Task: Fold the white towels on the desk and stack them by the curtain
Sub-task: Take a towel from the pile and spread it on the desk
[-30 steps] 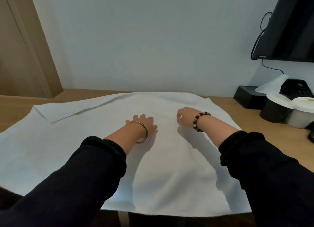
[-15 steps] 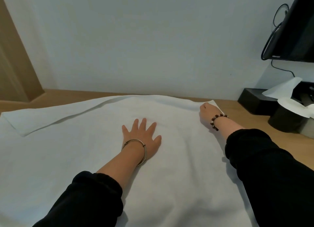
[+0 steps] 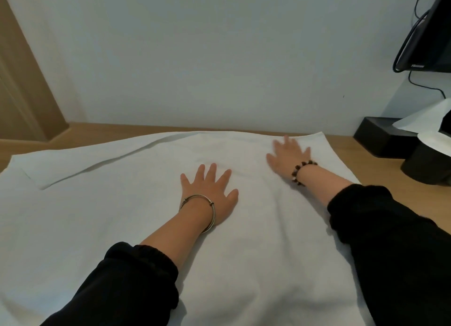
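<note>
We see the big white towel (image 3: 117, 223) spread out over the wooden desk (image 3: 380, 164). The left hand (image 3: 210, 191) lies flat on its middle, fingers spread, holding nothing. The right hand (image 3: 288, 156), a bit blurry, lies flat near the towel's far right corner, fingers spread too.

The wooden desk (image 3: 380, 169) carries a white towel (image 3: 122, 203) spread flat under the left hand (image 3: 210, 189) and right hand (image 3: 288, 155). Right of the right hand sit a black box (image 3: 380, 135) and a dark round container (image 3: 424, 164).
</note>
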### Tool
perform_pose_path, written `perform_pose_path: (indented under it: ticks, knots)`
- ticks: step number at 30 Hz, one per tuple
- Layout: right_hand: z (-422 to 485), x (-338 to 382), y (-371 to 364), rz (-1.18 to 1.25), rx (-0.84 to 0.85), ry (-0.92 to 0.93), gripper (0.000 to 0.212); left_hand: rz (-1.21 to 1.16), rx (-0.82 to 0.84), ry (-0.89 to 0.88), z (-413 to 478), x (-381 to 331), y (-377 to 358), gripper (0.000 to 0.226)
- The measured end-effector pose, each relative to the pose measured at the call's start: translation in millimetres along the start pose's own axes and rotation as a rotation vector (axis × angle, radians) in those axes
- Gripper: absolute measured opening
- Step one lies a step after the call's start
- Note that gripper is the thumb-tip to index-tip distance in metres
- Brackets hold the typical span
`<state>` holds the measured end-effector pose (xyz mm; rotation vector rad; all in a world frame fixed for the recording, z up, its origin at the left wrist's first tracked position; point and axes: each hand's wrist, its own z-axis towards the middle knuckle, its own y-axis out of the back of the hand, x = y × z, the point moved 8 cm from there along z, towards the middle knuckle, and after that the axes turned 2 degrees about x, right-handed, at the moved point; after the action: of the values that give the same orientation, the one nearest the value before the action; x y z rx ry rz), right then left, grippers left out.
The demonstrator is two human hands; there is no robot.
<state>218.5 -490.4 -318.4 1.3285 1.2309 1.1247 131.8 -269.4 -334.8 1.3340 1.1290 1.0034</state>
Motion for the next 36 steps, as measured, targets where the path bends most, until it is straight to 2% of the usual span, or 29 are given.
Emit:
perform_pose_path:
  ticks: [1,3,7,9,14,17,21,23,27,32,36]
  knots:
    - [-7,16,-10,-0.003,0.019,0.097,0.062,0.001,0.0,0.002,0,0,0,0.062]
    - [-15,18,-19,0.021,0.046,0.148,0.059,0.002,0.008,0.003,0,0,0,0.062]
    - [-14,-20,-10,0.021,0.096,-0.041,0.056,0.004,0.009,0.008,-1,-2,0,0.062]
    - [-10,-13,-4,-0.001,0.124,-0.078,0.057,-0.005,0.009,0.016,-1,-5,0,0.062]
    - [-33,38,-16,0.05,0.139,0.099,0.058,-0.022,0.026,0.021,1,-18,0,0.062]
    - [-49,18,-19,0.022,0.11,0.024,0.057,-0.037,0.035,-0.017,0,-22,4,0.061]
    - [-59,16,-7,-0.019,0.182,-0.102,0.055,-0.124,0.066,-0.163,-11,-10,12,0.057]
    - [-60,38,3,-0.103,0.151,-0.094,0.059,-0.117,0.079,-0.146,-19,18,14,0.056]
    - [-57,127,22,-0.083,0.022,0.122,0.061,-0.066,0.049,0.04,-42,101,16,0.054]
    - [-53,245,22,0.056,0.032,0.327,0.052,-0.078,0.001,0.216,-81,183,15,0.054]
    - [-57,283,-2,0.04,0.025,0.414,0.054,-0.069,-0.004,0.29,-102,224,13,0.055]
